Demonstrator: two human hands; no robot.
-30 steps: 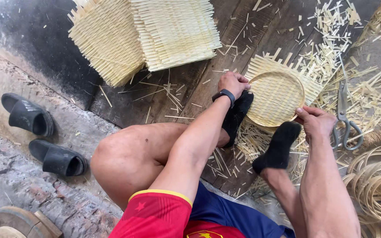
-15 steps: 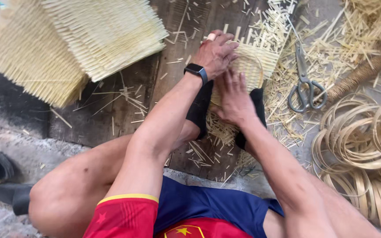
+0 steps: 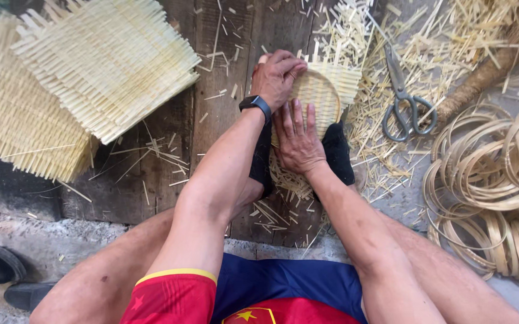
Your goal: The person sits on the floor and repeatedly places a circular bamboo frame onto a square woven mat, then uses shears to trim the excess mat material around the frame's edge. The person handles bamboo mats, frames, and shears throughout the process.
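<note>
Step in hand, as judged: shaping a small round woven basket (image 3: pixel 322 90) against the wooden boards (image 3: pixel 211 72). The basket lies on the boards toward their far right part, between the person's two feet in black socks (image 3: pixel 338 153).

Left hand (image 3: pixel 278 75): curled over the basket's far left rim, fingers bent and together, gripping the edge where loose strip ends stick out. A dark watch (image 3: pixel 255 103) sits on that wrist.

Right hand (image 3: pixel 298 141): flat on the near side of the basket, fingers straight and slightly apart, pressing down, not clamped on anything.

Nearby: scissors (image 3: pixel 404 99) lie among cut strips just right of the basket; a pile of bamboo hoops (image 3: pixel 487 180) sits at the right edge; stacks of woven mats (image 3: pixel 100 60) cover the far left corner.

Next move, as judged: needs a steady hold from the flat hand while the curled fingers bend the rim evenly; uneven pull could warp the round.
</note>
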